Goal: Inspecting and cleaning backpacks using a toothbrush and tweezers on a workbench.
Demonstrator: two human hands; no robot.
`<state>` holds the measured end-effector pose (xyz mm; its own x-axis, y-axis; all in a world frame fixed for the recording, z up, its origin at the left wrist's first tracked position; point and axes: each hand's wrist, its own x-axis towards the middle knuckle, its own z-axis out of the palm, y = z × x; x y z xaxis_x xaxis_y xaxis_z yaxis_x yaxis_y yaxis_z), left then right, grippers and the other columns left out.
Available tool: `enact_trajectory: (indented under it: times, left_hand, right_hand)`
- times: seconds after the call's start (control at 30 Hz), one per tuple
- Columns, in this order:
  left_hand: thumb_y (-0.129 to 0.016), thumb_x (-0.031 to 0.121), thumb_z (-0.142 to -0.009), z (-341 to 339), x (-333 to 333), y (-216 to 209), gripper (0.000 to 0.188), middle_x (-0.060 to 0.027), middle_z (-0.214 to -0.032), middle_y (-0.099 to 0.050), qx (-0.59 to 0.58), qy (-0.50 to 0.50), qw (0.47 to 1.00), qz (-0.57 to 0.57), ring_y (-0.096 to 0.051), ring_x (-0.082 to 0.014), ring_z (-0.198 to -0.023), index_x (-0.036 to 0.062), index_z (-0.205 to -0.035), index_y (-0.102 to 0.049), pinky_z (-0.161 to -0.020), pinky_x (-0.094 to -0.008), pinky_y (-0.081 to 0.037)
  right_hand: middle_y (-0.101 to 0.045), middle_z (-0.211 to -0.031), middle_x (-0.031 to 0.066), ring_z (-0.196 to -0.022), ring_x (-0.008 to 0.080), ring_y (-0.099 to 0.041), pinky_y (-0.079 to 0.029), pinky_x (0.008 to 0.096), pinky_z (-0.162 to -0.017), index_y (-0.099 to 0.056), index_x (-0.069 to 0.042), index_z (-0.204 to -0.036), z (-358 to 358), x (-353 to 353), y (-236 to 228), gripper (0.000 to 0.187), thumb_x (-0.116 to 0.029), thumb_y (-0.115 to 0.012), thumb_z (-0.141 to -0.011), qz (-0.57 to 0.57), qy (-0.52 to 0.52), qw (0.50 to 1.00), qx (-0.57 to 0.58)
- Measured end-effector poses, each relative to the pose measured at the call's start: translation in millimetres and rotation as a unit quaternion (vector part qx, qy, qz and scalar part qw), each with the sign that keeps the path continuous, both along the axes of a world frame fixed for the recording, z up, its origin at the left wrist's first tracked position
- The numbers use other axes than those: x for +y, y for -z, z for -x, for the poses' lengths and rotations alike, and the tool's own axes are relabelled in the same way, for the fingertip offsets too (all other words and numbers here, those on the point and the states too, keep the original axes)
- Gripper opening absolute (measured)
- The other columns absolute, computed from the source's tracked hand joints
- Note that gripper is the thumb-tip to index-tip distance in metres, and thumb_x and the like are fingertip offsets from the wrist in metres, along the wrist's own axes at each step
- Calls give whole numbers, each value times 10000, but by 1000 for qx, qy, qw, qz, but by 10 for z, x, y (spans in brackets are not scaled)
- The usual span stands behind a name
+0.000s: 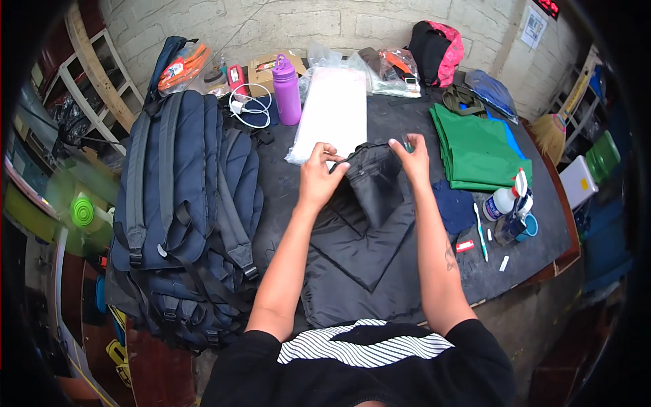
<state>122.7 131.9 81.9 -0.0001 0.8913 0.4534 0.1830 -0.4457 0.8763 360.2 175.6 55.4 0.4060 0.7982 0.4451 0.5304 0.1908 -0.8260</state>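
A black padded fabric piece (366,261) with V-shaped seams lies on the dark table in front of me. Its far edge is lifted and bunched between my hands. My left hand (323,175) pinches that edge on the left, thumb and fingers closed on it. On the right, my right hand (412,161) grips the same raised edge near the thumb; its fingers are bent and slightly blurred. Just beyond the hands lies a stack of white sheets (332,108) in clear plastic.
Dark blue backpacks (180,176) are piled at the left. A purple bottle (287,95) stands at the back. Folded green cloth (475,146) lies to the right, nearer me a spray bottle (502,200), toothbrush (481,234) and blue cup (527,227). A black-and-pink bag (434,54) rests against the wall.
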Motion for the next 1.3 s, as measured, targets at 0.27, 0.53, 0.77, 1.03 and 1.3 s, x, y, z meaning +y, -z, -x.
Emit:
enact_trajectory:
  times: [0.27, 0.53, 0.77, 1.03, 1.3]
  left_hand:
    - [-555, 333, -895, 549, 446, -526, 379, -199, -811, -609, 347, 18, 930, 117, -597, -165, -803, -34, -910, -649, -736, -305, -436]
    - [-691, 175, -817, -92, 793, -444, 190, -59, -777, -688, 96, 265, 958, 62, -598, -116, -722, 1, -892, -707, -695, -273, -475]
    - [-710, 103, -777, -400, 799, 27, 111, -37, -696, -669, -121, 77, 983, 114, -592, -97, -645, -8, -777, -699, -637, -235, -458]
    - [-663, 130, -836, -470, 726, 27, 156, -31, -657, -619, -136, -10, 989, 50, -532, -97, -621, 1, -755, -632, -609, -262, -429]
    - [-609, 133, -889, -453, 637, -56, 171, 17, -700, -552, -125, 41, 990, 44, -481, -69, -683, 22, -760, -588, -662, -227, -401]
  right_hand:
    - [-621, -753, -12, -588, 43, -516, -404, 189, -522, -588, -9, -959, 190, -327, -447, 230, -20, -715, -767, 110, -260, 926, 251]
    - [-643, -804, 16, -724, 49, -572, -468, 191, -662, -587, 10, -930, 443, -320, -449, 230, 57, -704, -737, 16, -288, 929, 231]
    - [-580, -1002, 142, -782, 340, -634, -501, 404, -710, -512, -47, -1097, 619, -492, -453, 329, -268, -614, -875, -87, 8, 983, -160]
    - [-660, -804, 144, -774, 340, -653, -494, 422, -646, -538, -63, -924, 821, -603, -675, 210, -239, -627, -850, 22, -25, 972, -232]
    - [-653, -753, 153, -735, 365, -640, -476, 450, -612, -526, -64, -876, 878, -505, -731, 207, -238, -632, -840, 29, -19, 960, -279]
